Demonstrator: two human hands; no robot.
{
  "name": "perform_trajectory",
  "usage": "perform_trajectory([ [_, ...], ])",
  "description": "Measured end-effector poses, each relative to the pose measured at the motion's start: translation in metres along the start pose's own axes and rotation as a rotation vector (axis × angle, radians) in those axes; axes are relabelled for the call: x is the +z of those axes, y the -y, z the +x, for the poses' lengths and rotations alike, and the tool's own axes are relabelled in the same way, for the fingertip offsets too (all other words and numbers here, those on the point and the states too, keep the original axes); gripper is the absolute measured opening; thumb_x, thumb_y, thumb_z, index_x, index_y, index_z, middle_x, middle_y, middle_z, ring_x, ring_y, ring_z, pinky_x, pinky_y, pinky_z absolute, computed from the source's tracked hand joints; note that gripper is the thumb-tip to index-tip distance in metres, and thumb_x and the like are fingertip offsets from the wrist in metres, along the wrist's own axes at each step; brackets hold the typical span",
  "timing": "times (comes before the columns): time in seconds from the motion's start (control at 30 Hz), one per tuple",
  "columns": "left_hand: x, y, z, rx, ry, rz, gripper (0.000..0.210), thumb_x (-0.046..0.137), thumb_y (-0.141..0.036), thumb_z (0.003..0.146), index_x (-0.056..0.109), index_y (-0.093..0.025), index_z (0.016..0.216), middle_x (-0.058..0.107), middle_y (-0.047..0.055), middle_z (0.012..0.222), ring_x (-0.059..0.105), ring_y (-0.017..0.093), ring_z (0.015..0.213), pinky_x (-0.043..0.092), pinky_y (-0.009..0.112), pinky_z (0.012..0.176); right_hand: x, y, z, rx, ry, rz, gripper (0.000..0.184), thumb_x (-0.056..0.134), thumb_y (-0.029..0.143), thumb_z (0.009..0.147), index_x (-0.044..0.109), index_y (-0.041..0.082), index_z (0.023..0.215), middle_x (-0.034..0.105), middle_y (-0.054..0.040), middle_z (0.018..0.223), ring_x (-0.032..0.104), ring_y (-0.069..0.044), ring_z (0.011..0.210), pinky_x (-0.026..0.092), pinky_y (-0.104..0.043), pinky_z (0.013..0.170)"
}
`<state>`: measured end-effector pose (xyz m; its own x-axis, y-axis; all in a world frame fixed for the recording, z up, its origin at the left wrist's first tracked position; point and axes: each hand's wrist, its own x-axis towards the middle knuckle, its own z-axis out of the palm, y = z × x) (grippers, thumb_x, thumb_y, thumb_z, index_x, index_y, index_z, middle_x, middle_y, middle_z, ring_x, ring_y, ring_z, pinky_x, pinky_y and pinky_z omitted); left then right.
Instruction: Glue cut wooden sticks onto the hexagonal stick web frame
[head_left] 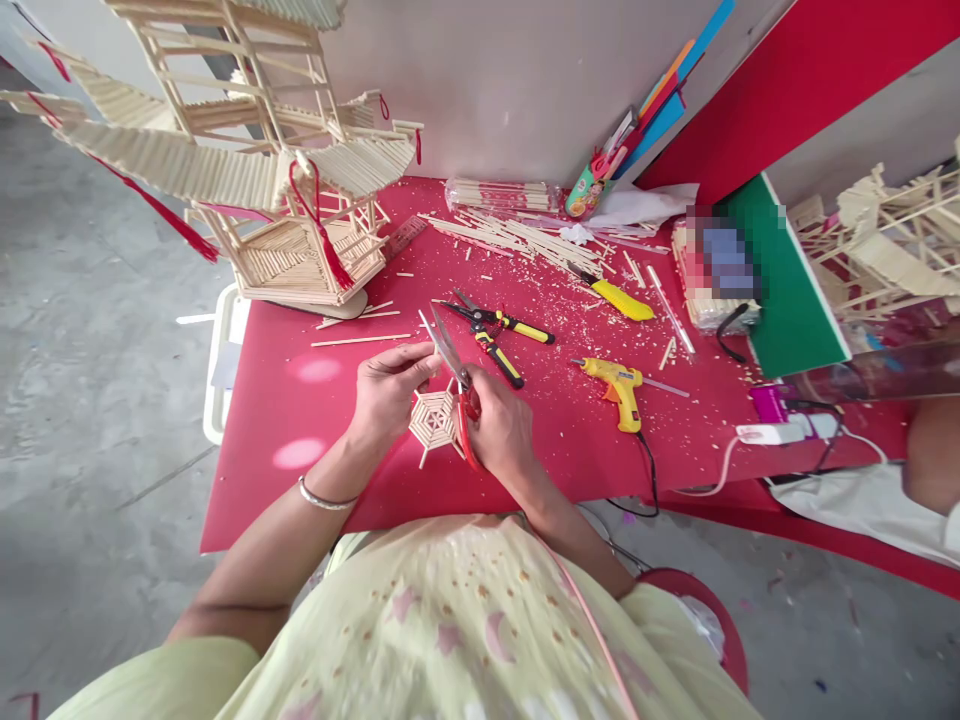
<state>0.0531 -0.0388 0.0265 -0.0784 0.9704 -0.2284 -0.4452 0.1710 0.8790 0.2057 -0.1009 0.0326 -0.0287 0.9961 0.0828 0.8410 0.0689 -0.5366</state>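
Cloth of a pale yellow shirt, printed with moons and stars, takes up the nearest part of the view. Just beyond, over the red tabletop, the right hand grips red-handled scissors by their loops, the blades parted and pointing away from the body. The left hand, with a silvery bracelet at its wrist, pinches right beside the blades what seems to be a small pale stick piece; how long it is cannot be told. A hexagonal stick lattice lies on the tabletop between the hands, its spokes jutting past the outer ring, its right side partly covered by the scissors.

The step in hand looks like trimming a stick; the next cut would call for a steady left pinch, fingertips clear of the edges, and blades set square across the wood.

Farther out, yellow-and-black cutters lie open, with a yellow glue gun to their right and a yellow utility knife beyond. Loose sticks spread before a wrapped stick bundle and a green pen cup. A tasselled stick pagoda stands at the far left corner.
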Motion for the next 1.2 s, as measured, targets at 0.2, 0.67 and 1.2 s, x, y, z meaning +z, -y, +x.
perform_trajectory([
  [0.2, -0.003, -0.001, 0.001, 0.011, 0.033, 0.011, 0.027, 0.097, -0.023, 0.054, 0.084, -0.018, 0.076, 0.072, 0.002, 0.068, 0.054, 0.006, 0.052, 0.043, 0.02, 0.049, -0.002, 0.001, -0.001, -0.026, 0.002, -0.039, 0.045, 0.054, 0.03, 0.098, 0.056, 0.021, 0.142, 0.073, -0.011, 0.12, 0.068, -0.025, 0.104, 0.048, -0.031, 0.083],
  [0.67, 0.001, 0.001, -0.006, 0.013, 0.018, -0.034, 0.027, 0.097, -0.026, 0.058, 0.086, -0.019, 0.082, 0.071, 0.002, 0.069, 0.051, 0.006, 0.056, 0.041, 0.02, 0.051, 0.0, 0.009, -0.001, -0.001, 0.043, -0.015, 0.041, 0.047, 0.03, 0.099, 0.055, 0.022, 0.139, 0.074, -0.0084, 0.109, 0.07, -0.024, 0.096, 0.046, -0.03, 0.073],
  [1.2, 0.001, 0.005, -0.009, 0.172, 0.003, 0.038, 0.021, 0.095, -0.024, 0.062, 0.086, -0.023, 0.08, 0.071, 0.002, 0.076, 0.058, 0.009, 0.066, 0.046, 0.022, 0.057, 0.003, 0.011, 0.0, 0.012, 0.053, -0.047, 0.034, 0.047, 0.032, 0.097, 0.061, 0.023, 0.126, 0.076, -0.0042, 0.087, 0.071, -0.021, 0.078, 0.039, -0.027, 0.063],
])
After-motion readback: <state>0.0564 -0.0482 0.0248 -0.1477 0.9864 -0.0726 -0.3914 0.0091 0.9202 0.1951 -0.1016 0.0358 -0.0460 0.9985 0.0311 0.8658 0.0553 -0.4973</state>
